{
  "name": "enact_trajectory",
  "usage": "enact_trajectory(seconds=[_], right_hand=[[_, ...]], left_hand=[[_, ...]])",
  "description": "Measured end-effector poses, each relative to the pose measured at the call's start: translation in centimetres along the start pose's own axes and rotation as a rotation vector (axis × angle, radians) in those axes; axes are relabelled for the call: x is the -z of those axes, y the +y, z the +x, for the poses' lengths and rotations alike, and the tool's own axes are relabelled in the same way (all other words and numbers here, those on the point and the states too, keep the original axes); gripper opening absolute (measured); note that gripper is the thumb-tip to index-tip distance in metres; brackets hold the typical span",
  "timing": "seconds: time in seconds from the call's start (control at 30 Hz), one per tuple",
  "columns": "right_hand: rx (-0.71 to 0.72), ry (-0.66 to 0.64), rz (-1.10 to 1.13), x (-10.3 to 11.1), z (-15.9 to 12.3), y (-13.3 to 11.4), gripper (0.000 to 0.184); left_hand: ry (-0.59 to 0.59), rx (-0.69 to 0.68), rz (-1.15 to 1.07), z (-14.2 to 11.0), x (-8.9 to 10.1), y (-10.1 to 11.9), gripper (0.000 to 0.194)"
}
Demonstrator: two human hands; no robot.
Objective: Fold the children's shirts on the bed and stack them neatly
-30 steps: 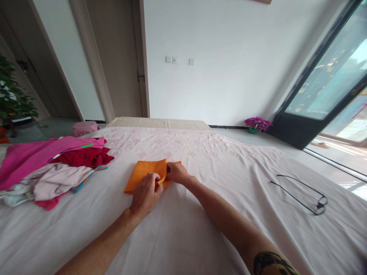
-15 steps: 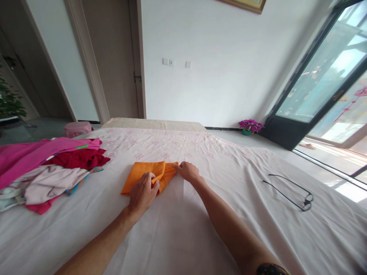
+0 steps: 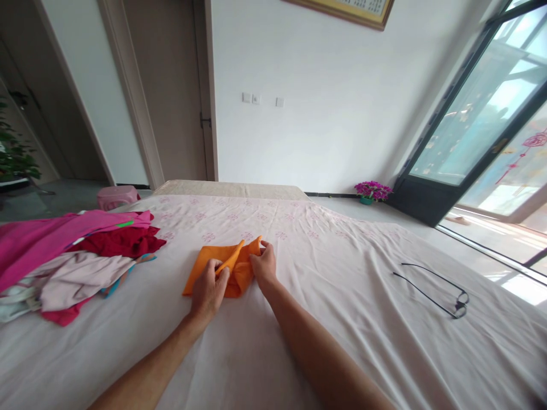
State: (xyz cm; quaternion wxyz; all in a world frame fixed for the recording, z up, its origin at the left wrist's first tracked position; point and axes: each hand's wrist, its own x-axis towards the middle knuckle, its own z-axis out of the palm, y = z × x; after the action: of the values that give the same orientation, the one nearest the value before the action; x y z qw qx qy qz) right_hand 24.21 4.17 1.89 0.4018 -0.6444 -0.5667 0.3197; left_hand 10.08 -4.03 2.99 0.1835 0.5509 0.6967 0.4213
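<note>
A small folded orange cloth (image 3: pixel 238 279), perhaps a garment, lies in front of me on the pale patterned sheet (image 3: pixel 273 353). My left hand (image 3: pixel 210 287) pinches a raised fold near the middle of the cloth, lifting that layer a little. At the cloth's right end, my right hand (image 3: pixel 264 265) grips its edge, which stands up off the sheet. Between the two hands the cloth opens into a pocket-like gap. Its left part lies flat. Whether it is a shirt, shorts or something else, I cannot tell.
Pink, red and pale clothes (image 3: pixel 85 245) lie heaped on the left. Black-framed glasses (image 3: pixel 459 304) rest on the sheet to the right. Beyond the sheet stand a pink stool (image 3: pixel 117 196) and a pot of purple flowers (image 3: pixel 371 191).
My right hand has moved slightly left and lifted the right end of the orange cloth, which was lying flatter. The fold in my left hand stands higher. The view has tilted up a little.
</note>
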Motion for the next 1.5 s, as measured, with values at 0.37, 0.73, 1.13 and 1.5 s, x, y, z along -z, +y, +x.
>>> enact_trajectory(seconds=[0.37, 0.73, 1.13, 1.5], right_hand=[[0.444, 0.056, -0.227, -0.7, -2.0, -0.2, 0.05], [0.658, -0.209, -0.557, -0.1, -2.5, -1.6, 0.031], [0.335, -0.246, -0.319, 3.9, -2.4, 1.5, 0.049], [0.557, -0.391, -0.611, 2.0, -6.0, -0.6, 0.061]], left_hand=[[0.177, 0.072, -0.315, 0.2, 0.6, -1.0, 0.028], [0.131, -0.109, -0.217, -0.3, -0.2, -0.9, 0.022], [0.016, -0.167, 0.061, -0.7, -0.7, -0.6, 0.021], [0.166, -0.287, -0.013, -0.4, 0.0, -0.7, 0.018]])
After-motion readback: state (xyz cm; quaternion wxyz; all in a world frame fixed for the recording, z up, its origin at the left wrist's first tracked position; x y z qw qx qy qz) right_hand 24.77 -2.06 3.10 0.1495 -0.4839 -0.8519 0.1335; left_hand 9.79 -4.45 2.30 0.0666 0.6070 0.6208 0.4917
